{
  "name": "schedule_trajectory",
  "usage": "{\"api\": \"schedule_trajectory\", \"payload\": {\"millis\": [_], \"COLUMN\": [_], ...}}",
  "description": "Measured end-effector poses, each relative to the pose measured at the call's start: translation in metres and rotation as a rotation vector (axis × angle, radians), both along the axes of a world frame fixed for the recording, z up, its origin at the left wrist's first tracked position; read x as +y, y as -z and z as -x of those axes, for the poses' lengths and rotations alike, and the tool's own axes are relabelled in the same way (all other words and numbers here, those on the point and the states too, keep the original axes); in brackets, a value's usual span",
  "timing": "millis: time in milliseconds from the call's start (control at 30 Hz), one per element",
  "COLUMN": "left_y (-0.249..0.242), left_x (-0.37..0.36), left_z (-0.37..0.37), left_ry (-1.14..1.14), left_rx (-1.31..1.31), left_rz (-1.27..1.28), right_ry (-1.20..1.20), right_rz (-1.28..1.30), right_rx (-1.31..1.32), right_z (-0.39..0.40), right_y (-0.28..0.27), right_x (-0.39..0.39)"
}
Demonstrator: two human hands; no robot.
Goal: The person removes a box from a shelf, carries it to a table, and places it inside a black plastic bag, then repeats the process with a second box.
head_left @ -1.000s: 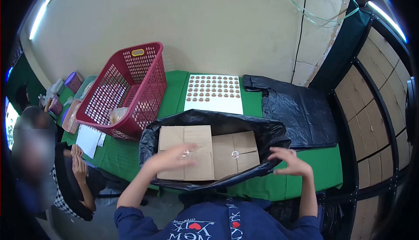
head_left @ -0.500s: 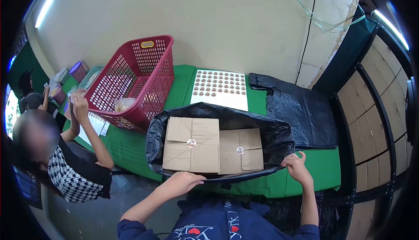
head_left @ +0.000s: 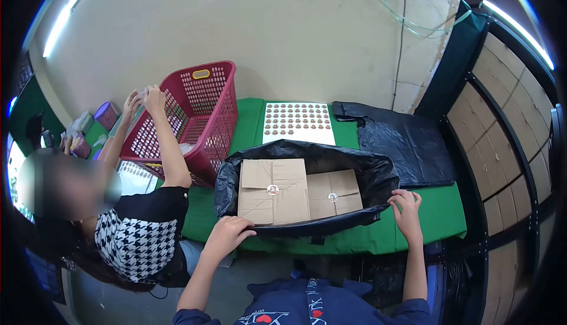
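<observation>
A black plastic bag [head_left: 295, 232] stands wide open at the front edge of the green-covered table [head_left: 413, 224]. Inside it, side by side, sit a larger cardboard box [head_left: 257, 207] and a smaller cardboard box [head_left: 348, 195], each with a round sticker on its flaps. My left hand [head_left: 227, 234] pinches the bag's front rim near its left corner. At the right corner, my right hand [head_left: 406, 210] holds the rim between thumb and fingers. Whatever supports the bag underneath is hidden.
A maroon basket [head_left: 207, 148] stands at the left, with a co-worker [head_left: 142, 236] beside it, both hands raised over it. Behind the bag lie a sticker sheet [head_left: 295, 121] and folded black plastic [head_left: 407, 148]. Shelves of cardboard boxes [head_left: 502, 142] line the right side.
The bag's left side appears shifted slightly right, and my left hand has moved left along its rim. The co-worker has leaned closer, with hands now over the basket. The view has shifted a little.
</observation>
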State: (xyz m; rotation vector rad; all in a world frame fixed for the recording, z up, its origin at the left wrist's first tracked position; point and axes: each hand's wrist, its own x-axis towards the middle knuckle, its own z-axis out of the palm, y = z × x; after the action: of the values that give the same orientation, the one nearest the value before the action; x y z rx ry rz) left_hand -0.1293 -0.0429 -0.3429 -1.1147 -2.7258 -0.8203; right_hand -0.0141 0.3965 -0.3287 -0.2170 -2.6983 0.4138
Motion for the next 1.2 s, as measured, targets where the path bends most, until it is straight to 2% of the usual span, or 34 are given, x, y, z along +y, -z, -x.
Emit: {"api": "schedule_trajectory", "payload": {"millis": [133, 233, 333, 433, 600, 700, 833, 933, 1100, 1200], "left_y": [0.006, 0.006, 0.010, 0.013, 0.006, -0.002, 0.007, 0.015, 0.045, 0.050], "left_x": [-0.018, -0.031, -0.047, -0.056, -0.059, -0.059, -0.052, -0.041, -0.005, 0.031], "left_z": [0.013, 0.020, 0.031, 0.036, 0.022, -0.008, -0.048, -0.071, -0.097, -0.116], "left_ry": [0.060, 0.064, 0.066, 0.061, 0.024, -0.080, 0.010, 0.083, 0.155, 0.289], "left_rx": [0.010, 0.026, 0.079, 0.049, 0.225, 0.291, 0.107, -0.073, -0.413, -0.488], "left_rz": [0.048, 0.053, -0.001, -0.033, -0.134, -0.293, -0.424, -0.556, -0.638, -0.597], "right_ry": [-0.041, -0.038, 0.059, 0.062, 0.211, 0.126, 0.057, 0.155, 0.252, 0.372], "right_rz": [0.015, -0.037, -0.006, -0.015, -0.006, 0.298, 0.971, 1.310, 1.430, 1.445], "right_rx": [-0.016, -0.043, -0.023, 0.159, 0.377, 0.445, 0.463, 0.420, 0.558, 0.698], "right_z": [-0.011, -0.004, -0.002, -0.007, -0.028, -0.059, -0.114, -0.164, -0.240, -0.285], "right_y": [-0.015, 0.030, 0.046, 0.051, 0.036, 0.030, 0.032, 0.043, 0.057, 0.061], "right_x": [-0.034, -0.027, -0.019, -0.028, -0.056, -0.075, -0.123, -0.149, -0.174, -0.180]}}
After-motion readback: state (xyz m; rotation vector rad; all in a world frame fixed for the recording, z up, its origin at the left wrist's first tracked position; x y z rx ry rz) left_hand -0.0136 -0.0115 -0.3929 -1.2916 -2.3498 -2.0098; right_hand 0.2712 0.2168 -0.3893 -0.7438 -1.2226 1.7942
